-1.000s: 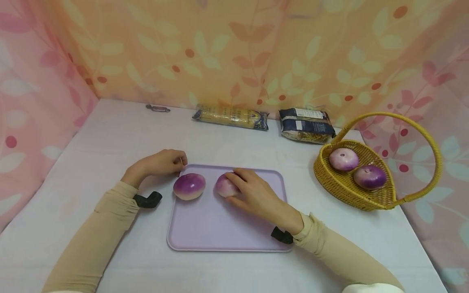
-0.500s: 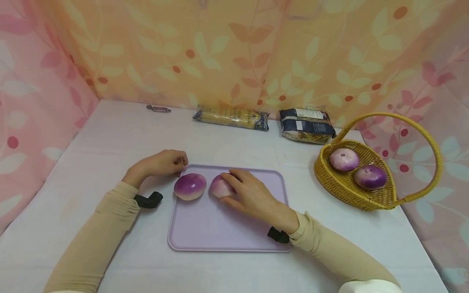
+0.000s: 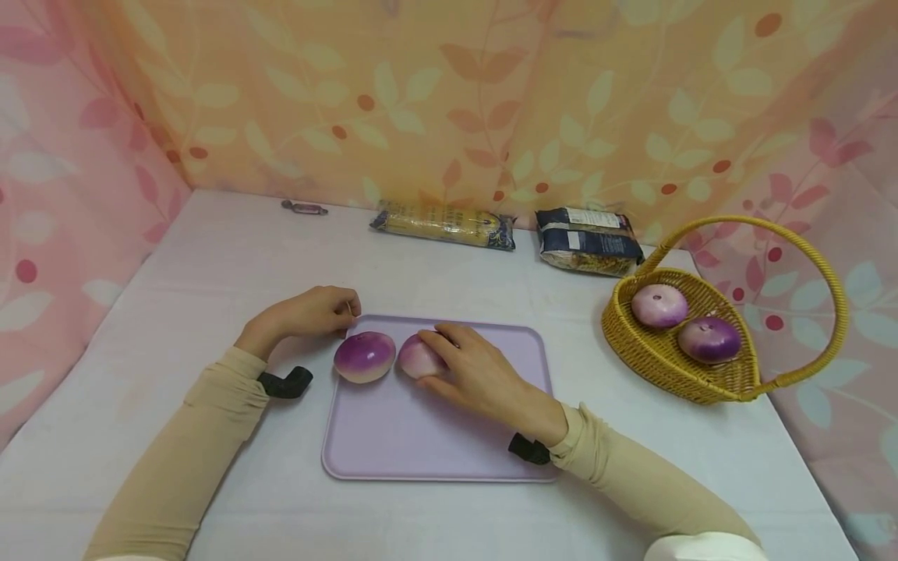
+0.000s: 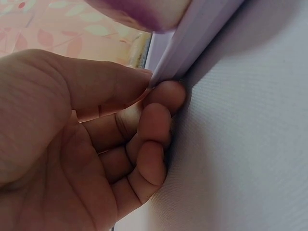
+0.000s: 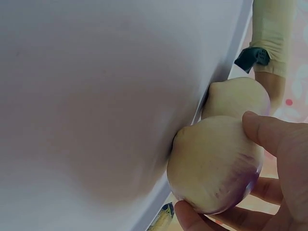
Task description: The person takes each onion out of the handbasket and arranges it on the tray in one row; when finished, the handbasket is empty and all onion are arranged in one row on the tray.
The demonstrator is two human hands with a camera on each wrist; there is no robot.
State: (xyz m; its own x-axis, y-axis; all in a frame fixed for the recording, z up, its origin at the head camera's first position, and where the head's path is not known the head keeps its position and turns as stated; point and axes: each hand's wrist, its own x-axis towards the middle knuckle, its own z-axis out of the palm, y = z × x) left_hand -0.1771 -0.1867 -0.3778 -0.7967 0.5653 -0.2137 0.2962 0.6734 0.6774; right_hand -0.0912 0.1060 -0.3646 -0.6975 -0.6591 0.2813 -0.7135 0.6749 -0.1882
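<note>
My left hand [image 3: 309,312] pinches the far left corner of the lilac tray [image 3: 435,440]. In the left wrist view the thumb lies on top of the tray rim [image 4: 168,53] with the curled fingers below it. A purple-and-white turnip [image 3: 365,358] sits on the tray close to that corner. To its right, my right hand [image 3: 480,378] grips a second, paler turnip [image 3: 418,358] from above. The right wrist view shows thumb and fingers around this held turnip [image 5: 211,163], which sits against the tray surface. The other turnip [image 5: 236,96] is right beside it, apparently touching.
A yellow wicker basket [image 3: 648,370] with a tall handle stands at the right, with two turnips [image 3: 659,305] inside. Along the back lie a wrapped candy [image 3: 305,208], a long yellow noodle packet [image 3: 442,226] and a dark food packet [image 3: 589,240].
My right hand has moved left with the turnip, closing the gap to the other turnip. The left hand has stayed at the tray corner.
</note>
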